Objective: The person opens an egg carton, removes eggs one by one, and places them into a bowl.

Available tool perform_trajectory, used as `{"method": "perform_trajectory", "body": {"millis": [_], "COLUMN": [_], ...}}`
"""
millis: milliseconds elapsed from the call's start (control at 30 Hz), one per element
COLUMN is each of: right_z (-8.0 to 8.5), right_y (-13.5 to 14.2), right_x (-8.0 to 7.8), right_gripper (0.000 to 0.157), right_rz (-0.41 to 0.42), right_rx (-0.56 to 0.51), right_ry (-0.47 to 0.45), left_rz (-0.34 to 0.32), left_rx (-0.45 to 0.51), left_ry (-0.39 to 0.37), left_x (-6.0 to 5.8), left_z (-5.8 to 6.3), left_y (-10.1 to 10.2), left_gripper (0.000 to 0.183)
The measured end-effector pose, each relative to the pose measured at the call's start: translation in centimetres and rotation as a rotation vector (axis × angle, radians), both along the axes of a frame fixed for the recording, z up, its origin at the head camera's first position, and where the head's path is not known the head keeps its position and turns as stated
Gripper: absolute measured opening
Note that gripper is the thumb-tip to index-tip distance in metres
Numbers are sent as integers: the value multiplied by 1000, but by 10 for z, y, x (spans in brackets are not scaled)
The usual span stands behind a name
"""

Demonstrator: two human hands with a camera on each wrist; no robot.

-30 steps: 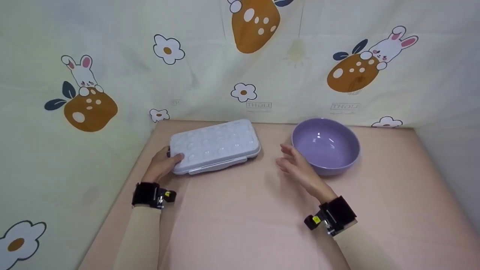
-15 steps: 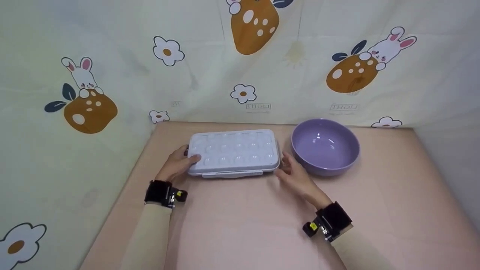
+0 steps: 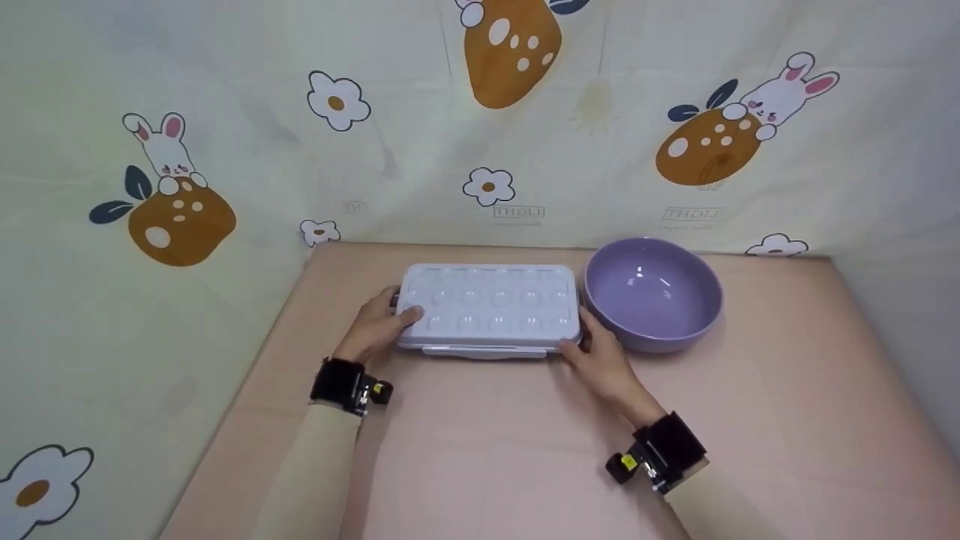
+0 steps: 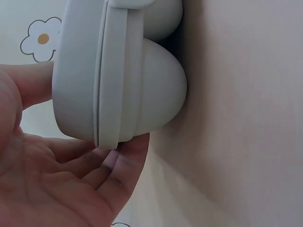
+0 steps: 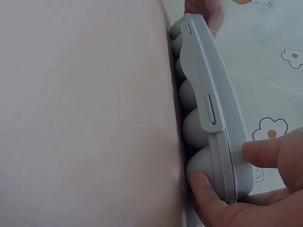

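A pale plastic egg box [image 3: 487, 307], its bumpy lid closed, lies level across the middle of the table. My left hand [image 3: 371, 326] grips its left end, thumb on the lid and fingers curled beneath the rim in the left wrist view. At the other end, my right hand [image 3: 604, 364] holds the front right corner. The right wrist view shows its thumb against the lid and a finger on a rounded egg cup [image 5: 199, 165]. A long latch [image 5: 201, 80] runs along the front side, flush with the box. The egg box's inside is hidden.
A glossy purple bowl [image 3: 652, 300] stands just right of the egg box, near my right fingers. The pink-covered table [image 3: 480, 450] meets a cloth wall [image 3: 412, 150] printed with rabbits and flowers at the back and left.
The egg box has slid right and turned straighter to the table's back edge, carried by my left hand. My right hand has come from beside the bowl to grip its right end.
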State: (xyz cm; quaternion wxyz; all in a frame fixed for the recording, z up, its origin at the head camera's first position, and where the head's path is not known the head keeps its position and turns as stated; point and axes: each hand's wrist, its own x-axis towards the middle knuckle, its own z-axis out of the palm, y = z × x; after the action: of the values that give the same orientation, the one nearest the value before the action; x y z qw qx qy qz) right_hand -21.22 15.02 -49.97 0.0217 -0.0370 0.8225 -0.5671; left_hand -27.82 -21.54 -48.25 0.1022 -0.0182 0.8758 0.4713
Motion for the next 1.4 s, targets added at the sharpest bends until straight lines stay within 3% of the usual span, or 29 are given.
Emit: {"method": "perform_trajectory", "body": {"millis": [300,833,1200,1400], "right_z": [-3,-7,-9,-9], "right_y": [7,8,6,9], "right_x": [5,2,-2,3], "right_gripper": [71,71,70,68], "right_rz": [-34,-82,-118,-102], "right_rx": [-4,22,51,79], "right_ry": [-2,15,39,57], "left_rz": [-5,-25,5,12], "left_rx": [-32,8,13,-28], "left_ry": [13,85,63,138], "left_x": [-2,-13,-10,-8], "left_z": [-1,-2,-6,-11], "left_y": [8,17,14,16], "left_gripper": [74,72,75,74]}}
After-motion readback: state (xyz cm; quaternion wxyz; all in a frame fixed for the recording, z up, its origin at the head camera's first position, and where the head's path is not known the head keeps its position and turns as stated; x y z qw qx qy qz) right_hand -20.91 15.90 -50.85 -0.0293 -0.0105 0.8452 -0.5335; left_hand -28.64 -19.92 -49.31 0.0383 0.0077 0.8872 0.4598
